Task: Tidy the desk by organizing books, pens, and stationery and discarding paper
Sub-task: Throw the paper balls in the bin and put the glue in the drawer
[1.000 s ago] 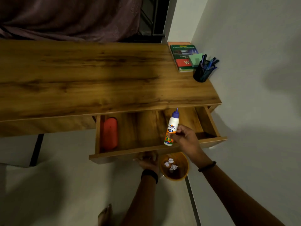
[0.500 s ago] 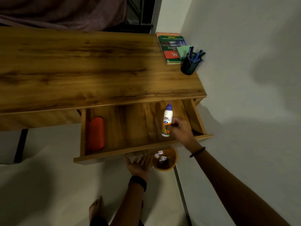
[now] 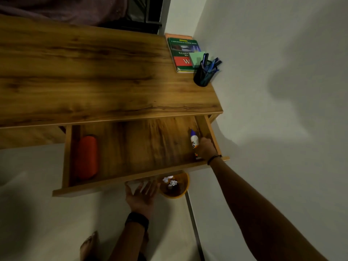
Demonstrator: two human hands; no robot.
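A wooden drawer (image 3: 131, 182) stands pulled out from under the desk (image 3: 94, 76). My right hand (image 3: 206, 149) is inside its right end, shut on a white glue bottle (image 3: 194, 141) with a blue cap, low near the drawer floor. My left hand (image 3: 142, 194) is under the drawer's front edge, palm up, fingers spread. An orange case (image 3: 86, 157) lies at the drawer's left end. Stacked books (image 3: 183, 53) and a black pen cup (image 3: 204, 74) full of blue pens sit at the desk's far right corner.
An orange bin (image 3: 180, 193) holding crumpled paper (image 3: 170, 181) stands on the floor below the drawer's right part. A white wall runs close along the desk's right side. A green sticky-note pad (image 3: 195, 58) rests on the books. A bare foot (image 3: 89, 245) shows below.
My right hand has lowered the glue bottle from above the drawer down into its right end. The left hand has stayed under the drawer front.
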